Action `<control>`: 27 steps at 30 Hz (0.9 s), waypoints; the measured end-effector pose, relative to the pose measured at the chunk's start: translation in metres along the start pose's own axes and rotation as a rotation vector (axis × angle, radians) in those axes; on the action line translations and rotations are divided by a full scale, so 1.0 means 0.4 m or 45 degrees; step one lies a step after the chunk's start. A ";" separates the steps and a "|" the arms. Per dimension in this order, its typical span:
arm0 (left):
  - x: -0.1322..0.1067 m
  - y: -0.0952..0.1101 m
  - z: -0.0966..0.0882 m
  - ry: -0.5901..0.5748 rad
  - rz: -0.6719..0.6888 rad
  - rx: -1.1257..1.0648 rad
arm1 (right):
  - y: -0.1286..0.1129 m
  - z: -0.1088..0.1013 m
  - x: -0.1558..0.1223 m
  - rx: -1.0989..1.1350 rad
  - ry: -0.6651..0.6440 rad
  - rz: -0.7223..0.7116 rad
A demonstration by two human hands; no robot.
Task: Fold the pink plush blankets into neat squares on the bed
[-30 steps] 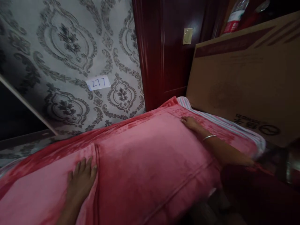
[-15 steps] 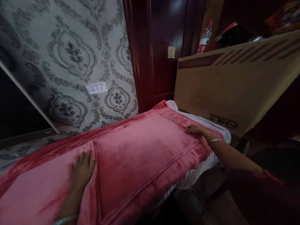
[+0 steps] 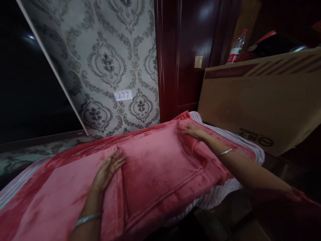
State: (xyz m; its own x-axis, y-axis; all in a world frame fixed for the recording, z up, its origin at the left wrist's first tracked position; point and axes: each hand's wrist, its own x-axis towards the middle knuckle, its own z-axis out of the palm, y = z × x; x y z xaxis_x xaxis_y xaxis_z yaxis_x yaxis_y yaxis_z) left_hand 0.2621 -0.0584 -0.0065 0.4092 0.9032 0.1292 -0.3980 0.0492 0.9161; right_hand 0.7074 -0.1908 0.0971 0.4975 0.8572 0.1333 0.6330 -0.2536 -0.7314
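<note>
A pink plush blanket [image 3: 155,160] lies spread over a striped sheet [image 3: 224,192], with a folded layer on its left part. My left hand [image 3: 107,170] rests on its side by the edge of that fold, fingers apart and holding nothing. At the right part of the blanket, my right hand [image 3: 194,131] grips the plush cloth and pulls it up into a raised fold. The fingertips of that hand are slightly blurred. Each wrist wears a silvery bangle.
A large cardboard box [image 3: 250,103] stands behind the right end, with a plastic bottle [image 3: 236,48] at its top edge. Patterned wallpaper with a "277" paper label [image 3: 123,95] and a dark red door [image 3: 188,77] are behind. A black screen [image 3: 32,83] is at left.
My right hand has moved left, dragging the blanket's right part into a fold. My left hand has turned onto its side at the fold's edge. The view has shifted left.
</note>
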 end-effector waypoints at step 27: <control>0.160 -0.057 0.135 0.227 -0.409 0.448 | -0.033 0.378 -0.481 -0.286 -0.241 -0.645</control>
State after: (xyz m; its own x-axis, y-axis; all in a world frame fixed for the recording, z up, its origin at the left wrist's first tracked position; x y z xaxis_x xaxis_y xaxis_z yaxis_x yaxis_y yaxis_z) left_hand 0.3418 -0.0248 0.0015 0.3068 0.9263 -0.2189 0.0383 0.2178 0.9752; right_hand 0.5139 -0.2846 -0.0200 -0.0015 0.9563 0.2925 0.8848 0.1375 -0.4453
